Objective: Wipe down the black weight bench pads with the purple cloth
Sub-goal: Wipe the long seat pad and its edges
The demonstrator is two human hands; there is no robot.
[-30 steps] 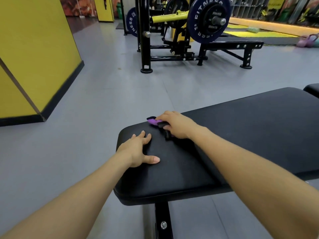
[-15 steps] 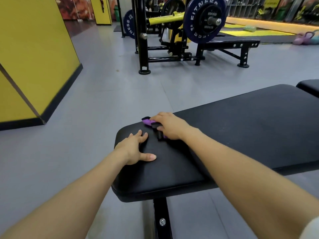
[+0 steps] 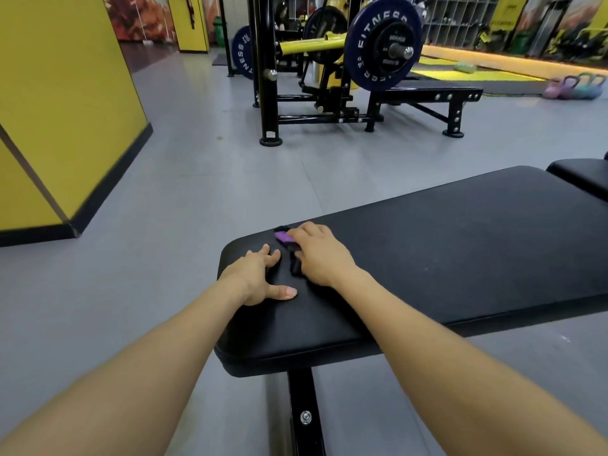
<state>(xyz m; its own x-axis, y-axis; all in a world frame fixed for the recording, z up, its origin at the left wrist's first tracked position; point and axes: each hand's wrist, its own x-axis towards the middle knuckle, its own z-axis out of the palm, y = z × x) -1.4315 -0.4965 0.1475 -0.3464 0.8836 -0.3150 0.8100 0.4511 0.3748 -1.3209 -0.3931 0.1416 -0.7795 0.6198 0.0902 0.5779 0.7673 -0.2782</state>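
On the bench pad (image 3: 460, 251), left hand (image 3: 255, 274) flat, right hand (image 3: 317, 255) pressing purple cloth (image 3: 283, 237).

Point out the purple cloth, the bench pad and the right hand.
purple cloth (image 3: 282, 237), head view, visible purple fold.
bench pad (image 3: 460, 251), head view, bare top surface.
right hand (image 3: 317, 256), head view, back of the hand.

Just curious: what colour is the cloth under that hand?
Purple cloth, black-edged, under the right hand; head view.
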